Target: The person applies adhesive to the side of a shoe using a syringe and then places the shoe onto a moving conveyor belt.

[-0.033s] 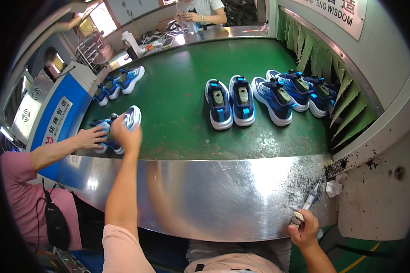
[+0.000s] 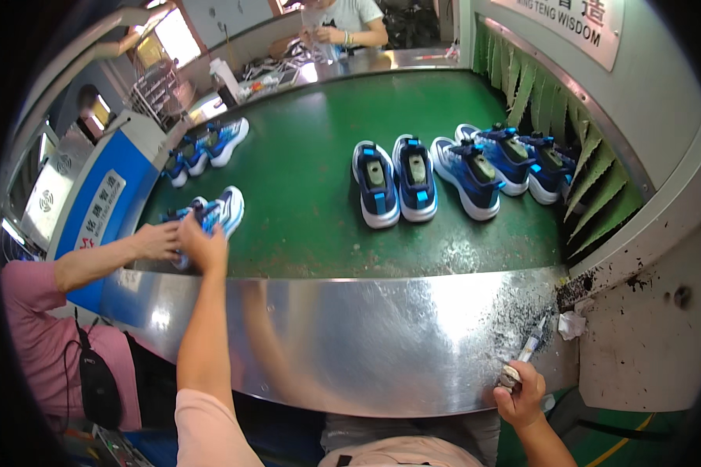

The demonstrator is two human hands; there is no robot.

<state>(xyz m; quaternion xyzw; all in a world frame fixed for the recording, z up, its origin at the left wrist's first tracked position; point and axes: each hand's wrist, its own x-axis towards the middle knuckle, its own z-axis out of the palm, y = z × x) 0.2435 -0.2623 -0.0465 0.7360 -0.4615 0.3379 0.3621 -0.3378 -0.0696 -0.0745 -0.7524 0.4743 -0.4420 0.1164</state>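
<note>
Middle left, shoe lies at fingers of left hand, grip indeterminable; lower right, right hand curls fingers round tool.

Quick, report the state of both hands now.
Left hand: at a blue-and-white sneaker; open or closed cannot be told.
Right hand: closed on a small rounded off-white object, kind unclear.

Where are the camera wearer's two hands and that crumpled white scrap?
Left hand (image 2: 204, 244): head view, back of hand.
Right hand (image 2: 525, 395): head view, middle of hand.
Crumpled white scrap (image 2: 571, 325): head view, its middle.
</note>
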